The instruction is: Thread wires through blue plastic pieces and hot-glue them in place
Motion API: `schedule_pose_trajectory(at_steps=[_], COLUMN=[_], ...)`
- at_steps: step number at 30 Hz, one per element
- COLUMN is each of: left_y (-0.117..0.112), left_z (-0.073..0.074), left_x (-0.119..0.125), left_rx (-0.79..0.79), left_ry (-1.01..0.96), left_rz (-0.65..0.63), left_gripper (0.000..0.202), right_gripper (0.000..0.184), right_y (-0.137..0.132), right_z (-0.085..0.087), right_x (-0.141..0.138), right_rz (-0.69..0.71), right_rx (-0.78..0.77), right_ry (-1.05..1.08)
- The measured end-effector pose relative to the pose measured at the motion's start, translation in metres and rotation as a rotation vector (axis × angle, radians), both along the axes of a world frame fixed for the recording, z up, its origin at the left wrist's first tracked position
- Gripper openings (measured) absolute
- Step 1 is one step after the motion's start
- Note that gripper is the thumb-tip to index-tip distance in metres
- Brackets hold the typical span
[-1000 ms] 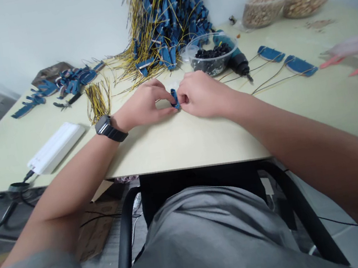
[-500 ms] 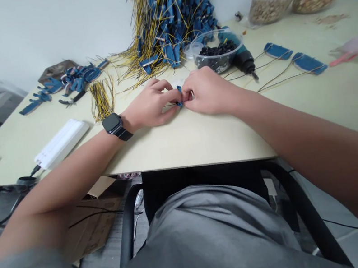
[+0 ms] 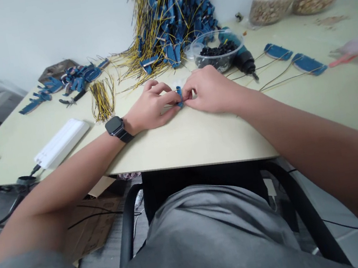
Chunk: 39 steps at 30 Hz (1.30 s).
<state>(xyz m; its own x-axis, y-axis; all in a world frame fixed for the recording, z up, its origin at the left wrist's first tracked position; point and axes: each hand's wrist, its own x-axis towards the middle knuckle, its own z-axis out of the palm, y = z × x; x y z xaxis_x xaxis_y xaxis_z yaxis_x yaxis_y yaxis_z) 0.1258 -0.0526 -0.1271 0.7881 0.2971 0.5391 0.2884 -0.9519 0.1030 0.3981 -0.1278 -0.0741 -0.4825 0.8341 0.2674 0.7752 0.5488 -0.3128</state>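
A small blue piece (image 3: 178, 91) with thin wire at it sits between my fingertips, low over the table. My left hand (image 3: 150, 106), with a black watch (image 3: 115, 125) at the wrist, pinches the piece from its left side. From the right, my right hand (image 3: 208, 90) has thumb and forefinger closed at the piece's edge. Most of the piece is covered by my fingers. Just behind my right hand stands a clear plastic bowl (image 3: 220, 61) of small black parts. Left of my left hand lies a bundle of yellow and black wires (image 3: 102, 98).
Blue pieces with yellow wires (image 3: 173, 16) pile up against the wall. A power drill (image 3: 245, 61) lies beside the bowl, two wired blue pieces (image 3: 309, 63) to its right. Pliers (image 3: 72, 99), a white power strip (image 3: 61, 143) and pink-handled scissors (image 3: 341, 59) are also on the table.
My right hand has shifted slightly and its thumb and forefinger are a little more spread behind the tips. My left hand moved barely, staying at the blue piece.
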Motion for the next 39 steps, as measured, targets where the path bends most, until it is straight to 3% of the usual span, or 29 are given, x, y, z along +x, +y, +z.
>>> schedule_pose_trajectory(at_steps=[22, 39], left_y=[-0.012, -0.01], left_z=[0.012, 0.015], left_x=[0.004, 0.005], left_rx=[-0.121, -0.073], left_ry=[0.033, 0.071], left_rz=[0.066, 0.054], left_gripper=[0.021, 0.024], right_gripper=[0.017, 0.02], right_y=[-0.002, -0.002], right_z=[0.005, 0.003], right_x=[-0.006, -0.008], right_rz=[-0.002, 0.02], right_rx=[-0.009, 0.031], right_ry=[-0.063, -0.113])
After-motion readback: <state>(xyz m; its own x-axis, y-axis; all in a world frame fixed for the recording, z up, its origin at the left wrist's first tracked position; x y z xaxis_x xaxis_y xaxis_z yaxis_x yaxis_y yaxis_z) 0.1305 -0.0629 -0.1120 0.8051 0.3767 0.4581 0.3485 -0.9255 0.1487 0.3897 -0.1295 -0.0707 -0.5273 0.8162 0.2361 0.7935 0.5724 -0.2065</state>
